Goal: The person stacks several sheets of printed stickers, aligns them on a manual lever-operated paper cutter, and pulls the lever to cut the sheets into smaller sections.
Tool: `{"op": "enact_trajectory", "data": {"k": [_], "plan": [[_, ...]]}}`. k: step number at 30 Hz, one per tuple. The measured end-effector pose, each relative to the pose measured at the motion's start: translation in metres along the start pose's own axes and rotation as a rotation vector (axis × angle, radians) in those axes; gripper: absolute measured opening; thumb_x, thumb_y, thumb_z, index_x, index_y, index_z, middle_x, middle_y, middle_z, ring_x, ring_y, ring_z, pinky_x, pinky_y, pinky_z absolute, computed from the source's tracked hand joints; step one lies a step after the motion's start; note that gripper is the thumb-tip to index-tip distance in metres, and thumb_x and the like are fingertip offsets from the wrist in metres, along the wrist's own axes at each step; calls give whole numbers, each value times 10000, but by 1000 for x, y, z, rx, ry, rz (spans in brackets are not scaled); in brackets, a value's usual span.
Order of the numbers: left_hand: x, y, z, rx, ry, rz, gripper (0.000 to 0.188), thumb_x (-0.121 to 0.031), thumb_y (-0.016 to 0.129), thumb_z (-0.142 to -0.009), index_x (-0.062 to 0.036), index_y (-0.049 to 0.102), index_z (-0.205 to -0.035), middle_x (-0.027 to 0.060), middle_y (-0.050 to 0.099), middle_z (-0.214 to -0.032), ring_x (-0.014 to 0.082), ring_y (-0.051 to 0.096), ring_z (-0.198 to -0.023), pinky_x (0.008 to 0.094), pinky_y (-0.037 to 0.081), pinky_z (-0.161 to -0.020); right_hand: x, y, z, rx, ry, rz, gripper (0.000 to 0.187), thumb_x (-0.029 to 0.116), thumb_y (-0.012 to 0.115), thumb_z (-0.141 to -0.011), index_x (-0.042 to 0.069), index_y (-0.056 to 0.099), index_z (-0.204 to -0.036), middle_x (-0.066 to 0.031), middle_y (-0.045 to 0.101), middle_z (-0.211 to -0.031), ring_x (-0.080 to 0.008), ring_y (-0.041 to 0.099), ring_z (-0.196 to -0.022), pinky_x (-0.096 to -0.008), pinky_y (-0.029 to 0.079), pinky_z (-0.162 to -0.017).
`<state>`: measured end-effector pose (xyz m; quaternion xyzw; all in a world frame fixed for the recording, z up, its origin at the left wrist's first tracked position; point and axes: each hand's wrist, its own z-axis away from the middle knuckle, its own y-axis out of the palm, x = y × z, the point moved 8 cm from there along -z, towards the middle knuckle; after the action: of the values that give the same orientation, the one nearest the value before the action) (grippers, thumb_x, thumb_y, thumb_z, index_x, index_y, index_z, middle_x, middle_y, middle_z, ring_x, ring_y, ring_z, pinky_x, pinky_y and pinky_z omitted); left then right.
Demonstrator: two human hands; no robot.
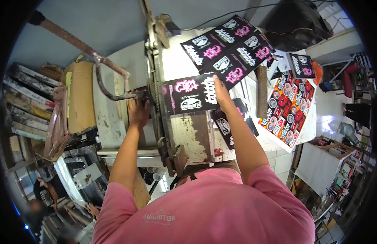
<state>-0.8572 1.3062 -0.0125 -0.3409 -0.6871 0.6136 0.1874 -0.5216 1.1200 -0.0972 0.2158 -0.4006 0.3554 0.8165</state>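
Pink tee (204, 211) nearest cam, w/ blk printed sheet (201, 94) running left from fingers of R hand (223, 96), white table (172, 57) beyond them, grey wall (107, 24) past that; R arm (246, 136) outstretched, fingers holding sheet's edge, L hand (138, 111) across metal frame (157, 77) from them, its grip can't tell.

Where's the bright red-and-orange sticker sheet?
In the head view, the sticker sheet lies on the white table at right, just right of the brown wooden bar.
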Motion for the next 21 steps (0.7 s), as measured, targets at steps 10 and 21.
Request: {"op": "enact_trajectory", "data": {"k": [10, 21], "plan": [[-30, -52, -46, 606, 349, -221, 1367, -563, 942, -436, -28, 332, -1537, 280, 336, -1552, 462, 319, -1442, 510, 253, -1232, 17, 3, 18, -16, 29, -85, 518, 448, 493, -993, -7, 572, -1226, -133, 673, -1074, -190, 677, -927, -323, 549, -817], [-21, -38, -43, 635, 408, -100, 901, -350, 914, -492, -59, 557, -1267, 195, 558, -1278, 400, 503, -1244, 462, 412, -1105, 15, 0, 13, -34, -45, -13, 622, 453, 529, -951, -80, 551, -1272, -216, 645, -1194, -264, 612, -1132, -367, 451, -1015]]}}
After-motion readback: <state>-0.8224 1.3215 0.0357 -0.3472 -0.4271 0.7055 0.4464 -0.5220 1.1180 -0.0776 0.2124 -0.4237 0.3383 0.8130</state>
